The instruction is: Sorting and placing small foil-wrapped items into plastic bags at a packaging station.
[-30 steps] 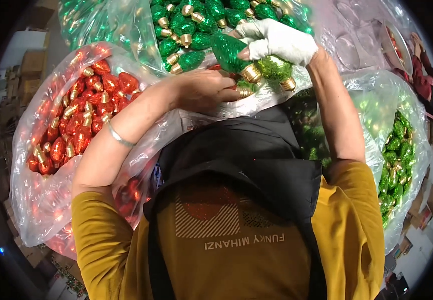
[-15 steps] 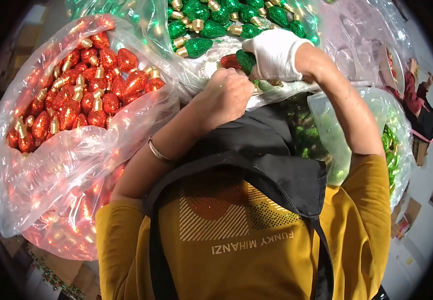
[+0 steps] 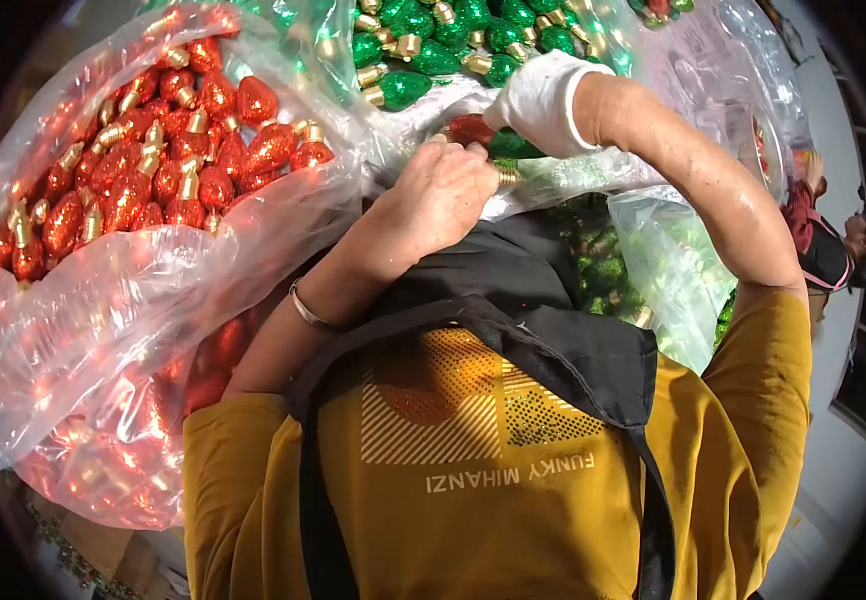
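My bare left hand [image 3: 445, 193] is closed, its fingers curled and their tips hidden. Whatever lies inside them I cannot make out. Just beyond its knuckles is a glittery red bulb ornament [image 3: 470, 128] with its gold cap pointing left. My right hand [image 3: 545, 105], in a white glove, closes on the red ornament's rounded end. Under the glove shows a glittery green bulb ornament [image 3: 513, 146]. A gold cap [image 3: 506, 174] sticks out beside my left hand; which ornament it belongs to is hidden.
A large clear bag of red bulb ornaments [image 3: 143, 165] stands at left. Green bulb ornaments [image 3: 433, 50] lie at the far side. Nearer right, a clear bag [image 3: 668, 270] sits by lighter green ornaments [image 3: 603, 265]. Another person [image 3: 828, 230] is at the far right.
The red ornament now shows more fully, with its cap to the left, and the green one sits lower under the glove. My right elbow has swung outward to the right.
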The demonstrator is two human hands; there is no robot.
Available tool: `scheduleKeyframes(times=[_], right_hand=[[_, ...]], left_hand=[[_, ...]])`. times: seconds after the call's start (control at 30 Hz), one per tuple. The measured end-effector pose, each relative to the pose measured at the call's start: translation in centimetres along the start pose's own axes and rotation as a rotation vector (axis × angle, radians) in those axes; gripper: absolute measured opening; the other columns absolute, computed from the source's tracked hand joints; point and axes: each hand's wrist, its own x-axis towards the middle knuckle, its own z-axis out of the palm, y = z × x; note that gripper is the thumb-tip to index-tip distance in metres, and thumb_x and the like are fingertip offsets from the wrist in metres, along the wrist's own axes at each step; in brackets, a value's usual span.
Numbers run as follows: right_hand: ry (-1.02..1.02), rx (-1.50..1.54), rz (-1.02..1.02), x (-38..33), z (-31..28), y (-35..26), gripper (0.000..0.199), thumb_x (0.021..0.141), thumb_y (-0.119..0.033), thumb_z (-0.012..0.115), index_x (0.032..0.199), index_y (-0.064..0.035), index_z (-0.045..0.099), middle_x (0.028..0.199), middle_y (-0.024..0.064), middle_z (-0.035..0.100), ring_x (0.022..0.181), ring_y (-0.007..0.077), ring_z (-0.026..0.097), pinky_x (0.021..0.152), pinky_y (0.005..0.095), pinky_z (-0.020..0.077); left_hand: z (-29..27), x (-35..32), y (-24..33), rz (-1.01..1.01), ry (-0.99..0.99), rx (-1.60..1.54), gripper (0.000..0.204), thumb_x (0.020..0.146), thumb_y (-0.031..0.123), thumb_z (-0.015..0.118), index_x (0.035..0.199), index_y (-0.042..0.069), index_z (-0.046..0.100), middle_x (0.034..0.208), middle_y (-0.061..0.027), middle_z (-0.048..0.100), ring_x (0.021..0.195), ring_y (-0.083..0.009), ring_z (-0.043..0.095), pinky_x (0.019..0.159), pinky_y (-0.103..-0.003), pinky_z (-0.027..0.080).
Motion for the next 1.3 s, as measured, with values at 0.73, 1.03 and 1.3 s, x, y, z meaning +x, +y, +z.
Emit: scheduleKeyframes(times=[0.73,1.03,1.3], right_hand=[[0.428,0.358,0.409,-6.3,2.6,-2.3,0.011,0.076,-0.010,0.062,0.085,-0.0045,0.065,0.085,0.0144,0.066,0.076,0.0290,0.065,0.064,0.0383,0.0521],[-0.042,-0.007,0.337,-0.9,2.1,-3.7,0.017,0.081,-0.013,0.056,0.093,-0.0065,0.065,0.081,0.0158,0.067,0.077,0.0299,0.067,0.064,0.0408,0.0513],[0.813,1.336,0.118,-2.7,1.3,-0.8,0.026,0.082,-0.020,0.059,0.100,-0.0016,0.062,0.091,0.0147,0.067,0.089,0.0258,0.065,0.072,0.0396,0.0527]], left_hand=[[-2.3,-0.8,0.8,0.013,-0.201,-0.057,0.048,0.071,0.007,0.064,0.118,0.006,0.054,0.118,-0.0094,0.052,0.106,-0.0247,0.050,0.096,-0.037,0.035],[-2.8,0.2,1.1,-0.048,-0.457,-0.149,0.053,0.068,0.004,0.065,0.119,0.006,0.053,0.124,-0.0133,0.050,0.108,-0.0295,0.049,0.099,-0.038,0.033],[1.2,-1.0,0.4,0.086,0.247,-0.490,0.016,0.071,0.005,0.058,0.078,0.009,0.044,0.084,-0.0054,0.040,0.086,-0.0215,0.044,0.079,-0.031,0.034]])
